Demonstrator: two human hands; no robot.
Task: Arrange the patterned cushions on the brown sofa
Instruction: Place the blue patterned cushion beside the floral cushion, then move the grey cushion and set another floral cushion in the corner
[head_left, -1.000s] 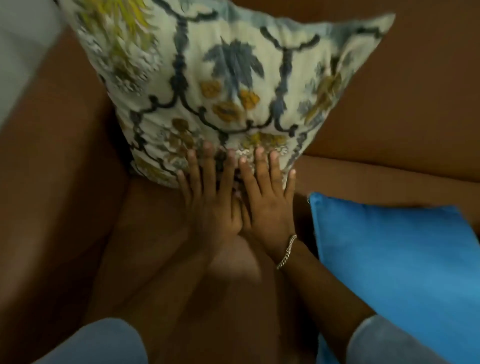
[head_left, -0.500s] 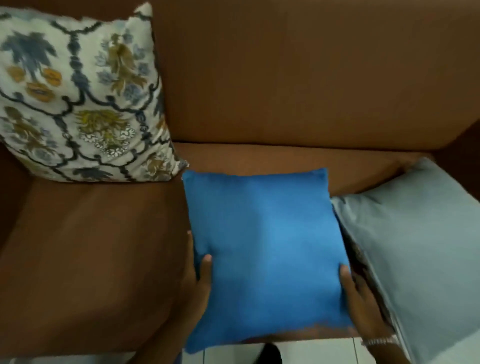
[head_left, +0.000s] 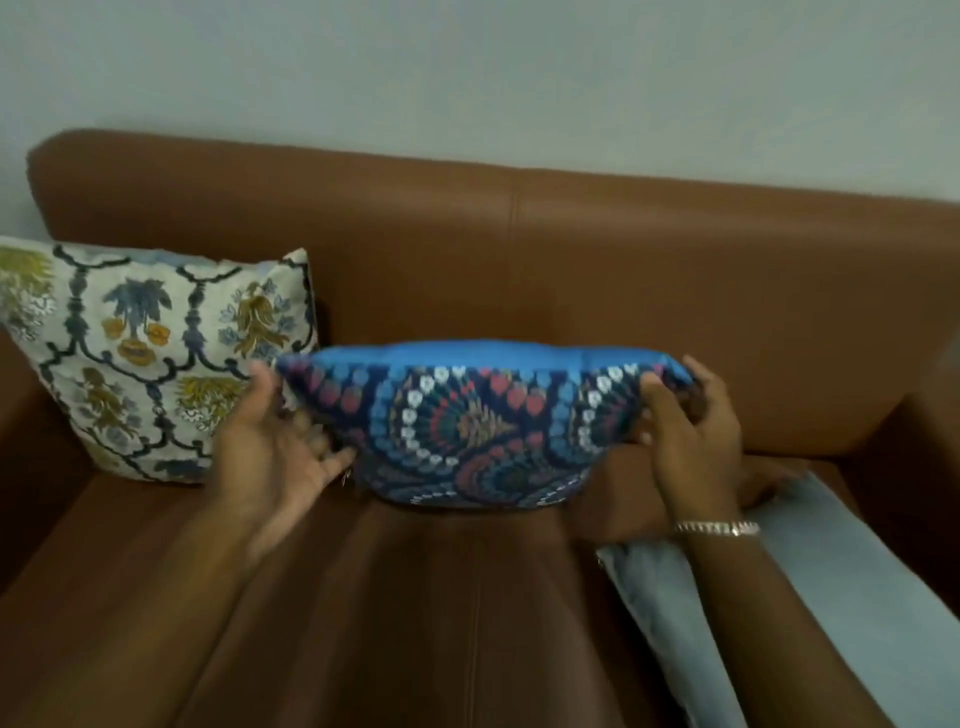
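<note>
A cream cushion (head_left: 156, 358) with blue and yellow floral print leans upright in the left corner of the brown sofa (head_left: 571, 270). In the middle, a cushion (head_left: 478, 426) with a dark blue paisley front and plain blue back is held tilted above the seat, near the backrest. My left hand (head_left: 275, 447) grips its left edge, fingers spread under it. My right hand (head_left: 691, 431), a bracelet on its wrist, holds the right edge with the thumb on the patterned face.
A plain grey cushion (head_left: 810, 597) lies flat on the seat at the right, under my right forearm. A pale wall (head_left: 467, 78) rises behind the backrest. The sofa's right armrest (head_left: 930, 447) stands at the far right.
My hands left the floral cushion in the left corner, took the blue cushion lying flat on the seat, and have lifted and turned it so its paisley side faces me.
</note>
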